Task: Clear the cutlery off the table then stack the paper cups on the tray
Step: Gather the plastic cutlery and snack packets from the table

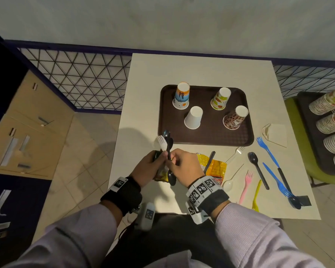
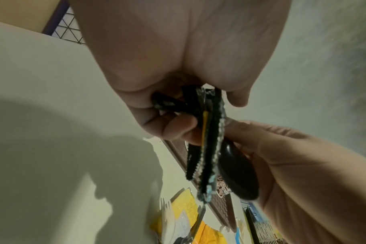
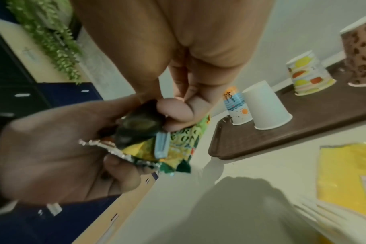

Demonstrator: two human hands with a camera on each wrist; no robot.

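My left hand [image 1: 159,157] grips a bundle of cutlery [image 1: 165,141], a white fork and black spoons, together with snack wrappers [image 3: 178,148]. My right hand [image 1: 172,161] pinches the handle of a black spoon [image 1: 171,177] against that bundle, its bowl pointing toward me. On the brown tray [image 1: 207,136] stand several upside-down paper cups: an orange-blue cup [image 1: 181,95], a white cup [image 1: 194,117], a green cup [image 1: 220,99] and a leopard cup [image 1: 235,117]. More cutlery lies on the table to the right, including a blue fork [image 1: 266,149], a pink fork [image 1: 246,186] and a yellow fork [image 1: 256,196].
A black knife [image 1: 209,161] lies on a yellow wrapper [image 1: 217,167] just right of my hands. A napkin [image 1: 275,134] sits beside the tray. Stacked cups [image 1: 333,128] fill a tray on a green chair at the right. A mesh railing [image 1: 85,78] runs behind the table.
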